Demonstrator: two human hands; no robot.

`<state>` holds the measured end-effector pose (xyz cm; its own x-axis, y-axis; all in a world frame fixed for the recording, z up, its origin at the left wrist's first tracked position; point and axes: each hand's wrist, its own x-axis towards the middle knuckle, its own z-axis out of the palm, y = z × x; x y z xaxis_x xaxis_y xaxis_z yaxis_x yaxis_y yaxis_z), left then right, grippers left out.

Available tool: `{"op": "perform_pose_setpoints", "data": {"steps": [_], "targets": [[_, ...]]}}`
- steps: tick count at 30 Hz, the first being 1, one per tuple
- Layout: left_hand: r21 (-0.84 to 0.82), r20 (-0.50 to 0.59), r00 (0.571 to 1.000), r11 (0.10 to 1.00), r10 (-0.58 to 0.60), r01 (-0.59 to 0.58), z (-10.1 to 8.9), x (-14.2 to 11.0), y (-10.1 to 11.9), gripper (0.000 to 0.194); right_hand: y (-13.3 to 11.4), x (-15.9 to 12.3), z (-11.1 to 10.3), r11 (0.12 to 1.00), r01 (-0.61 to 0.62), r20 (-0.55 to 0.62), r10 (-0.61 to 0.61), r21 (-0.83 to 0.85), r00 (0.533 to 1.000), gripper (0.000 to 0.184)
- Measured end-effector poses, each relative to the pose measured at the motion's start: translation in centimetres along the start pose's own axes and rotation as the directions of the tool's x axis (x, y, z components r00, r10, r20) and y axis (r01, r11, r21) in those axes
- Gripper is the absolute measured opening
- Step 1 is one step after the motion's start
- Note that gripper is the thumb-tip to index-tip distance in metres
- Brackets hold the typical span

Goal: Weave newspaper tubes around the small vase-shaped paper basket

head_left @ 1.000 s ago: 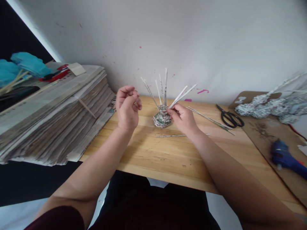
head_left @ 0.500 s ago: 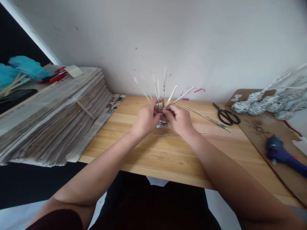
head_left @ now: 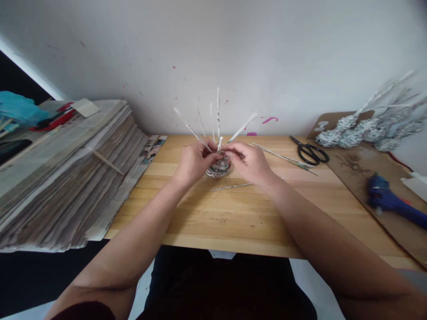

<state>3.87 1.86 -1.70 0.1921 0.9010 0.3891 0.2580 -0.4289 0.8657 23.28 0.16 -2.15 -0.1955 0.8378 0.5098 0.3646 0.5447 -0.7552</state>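
A small woven basket (head_left: 218, 168) made of rolled newspaper stands on the wooden table (head_left: 233, 213), with several thin paper sticks (head_left: 217, 111) rising from its rim. My left hand (head_left: 193, 161) is closed on the basket's left side, fingers pinched at the rim. My right hand (head_left: 250, 161) is closed on the right side, pinching a paper stick at the top of the weave. The two hands hide most of the basket's upper edge. One loose paper stick (head_left: 230, 186) lies on the table just in front of the basket.
A tall stack of newspapers (head_left: 66, 169) fills the left. Black scissors (head_left: 310, 152) and more paper sticks (head_left: 283, 158) lie to the right. A brown board (head_left: 367, 178) holds a blue glue gun (head_left: 390, 202) and several woven paper pieces (head_left: 363, 131). A white wall stands behind.
My left hand came down from the air onto the basket's left side and closed on it. My right hand stayed at the rim. The view shifted slightly to the right.
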Motion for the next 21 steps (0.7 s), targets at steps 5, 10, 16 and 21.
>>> {"op": "perform_pose_setpoints", "data": {"steps": [5,10,16,21], "targets": [[-0.116,-0.041,0.998,0.993,-0.041,0.036,-0.2,-0.3,-0.1,0.024,-0.1,0.1,-0.2,0.993,-0.069,-0.036,0.073,0.1,0.997,0.015],[-0.14,0.004,1.0,0.99,-0.016,0.016,-0.5,-0.6,0.0,0.019,-1.3,0.1,0.4,0.982,-0.157,-0.002,0.158,0.102,0.987,0.016],[-0.227,0.077,0.997,0.974,-0.011,0.028,-0.8,-0.5,-0.3,0.025,-1.6,0.0,1.0,0.969,-0.177,-0.031,0.185,0.173,0.982,0.016],[-0.203,0.076,0.994,0.977,0.079,-0.062,-0.8,-0.6,-0.2,0.017,-1.4,-0.1,1.5,0.973,-0.18,-0.055,0.19,0.146,0.98,0.012]]}}
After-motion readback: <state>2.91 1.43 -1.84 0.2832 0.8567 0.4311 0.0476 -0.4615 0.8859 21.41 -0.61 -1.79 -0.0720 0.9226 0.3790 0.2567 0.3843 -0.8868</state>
